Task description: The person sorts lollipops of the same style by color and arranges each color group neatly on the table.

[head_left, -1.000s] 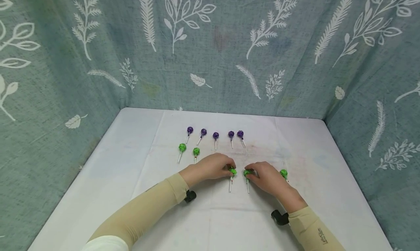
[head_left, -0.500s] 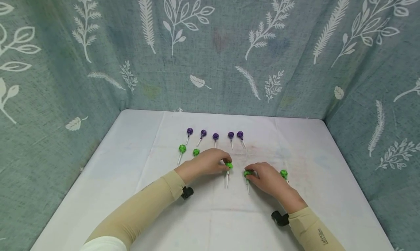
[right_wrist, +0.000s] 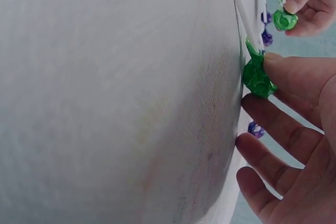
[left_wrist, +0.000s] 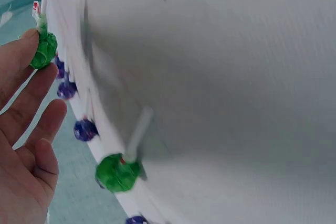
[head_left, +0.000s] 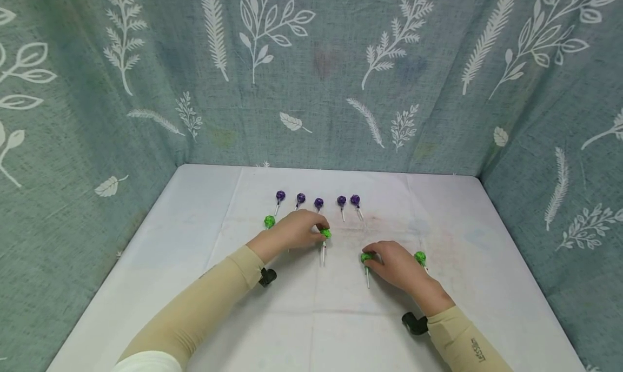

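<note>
My left hand (head_left: 296, 229) pinches a green-wrapped lollipop (head_left: 325, 233) between thumb and fingertips, its white stick pointing down toward me. In the left wrist view that lollipop (left_wrist: 46, 50) appears just off the cloth. My right hand (head_left: 395, 263) has thumb and index finger around the head of another green lollipop (head_left: 365, 257), whose stick lies toward me on the table. The right wrist view shows this lollipop's green wrapper (right_wrist: 257, 77) against the cloth. One green lollipop (head_left: 269, 221) lies left of my left hand, partly covered by it. Another green lollipop (head_left: 420, 257) rests beside my right wrist.
A row of several purple lollipops (head_left: 318, 203) lies farther back on the white-covered table (head_left: 438, 210). Grey-green leaf-patterned curtains (head_left: 331, 128) enclose the table's back and sides. Dark wrist cameras (head_left: 415, 324) hang below both wrists.
My left hand has carried its green lollipop leftward and away from me, toward the purple row, and now covers another green lollipop. My right hand has stayed in place.
</note>
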A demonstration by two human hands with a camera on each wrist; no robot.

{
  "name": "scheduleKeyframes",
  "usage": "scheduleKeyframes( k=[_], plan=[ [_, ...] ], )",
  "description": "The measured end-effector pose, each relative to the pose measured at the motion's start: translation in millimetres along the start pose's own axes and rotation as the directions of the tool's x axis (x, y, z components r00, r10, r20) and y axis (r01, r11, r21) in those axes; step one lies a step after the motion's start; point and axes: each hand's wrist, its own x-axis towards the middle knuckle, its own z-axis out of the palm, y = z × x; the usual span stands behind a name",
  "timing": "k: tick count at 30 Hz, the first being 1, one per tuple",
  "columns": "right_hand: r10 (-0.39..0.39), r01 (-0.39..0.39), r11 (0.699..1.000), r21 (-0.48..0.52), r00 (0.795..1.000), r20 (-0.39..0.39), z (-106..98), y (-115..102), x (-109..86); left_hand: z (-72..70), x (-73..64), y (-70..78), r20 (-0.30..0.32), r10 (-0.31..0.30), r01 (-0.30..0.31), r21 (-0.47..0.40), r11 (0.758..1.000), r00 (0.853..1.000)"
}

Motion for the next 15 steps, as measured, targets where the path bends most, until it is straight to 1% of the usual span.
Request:
scheduleKeyframes(
  k=[7, 15],
  plan=[
    [0.015, -0.015, 1.0, 0.012, 1.0, 0.007, 1, 1, 0.6, -1.4, 0.6, -15.3, -0.012, -0.029, 0.029, 0.053, 0.998, 1.0],
    [0.034, -0.034, 0.999, 0.017, 0.999, 0.012, 0, 0, 0.7, -5.6, 0.2, -21.8, -0.02, -0.056, 0.058, 0.105, 0.993, 0.998]
  ],
)
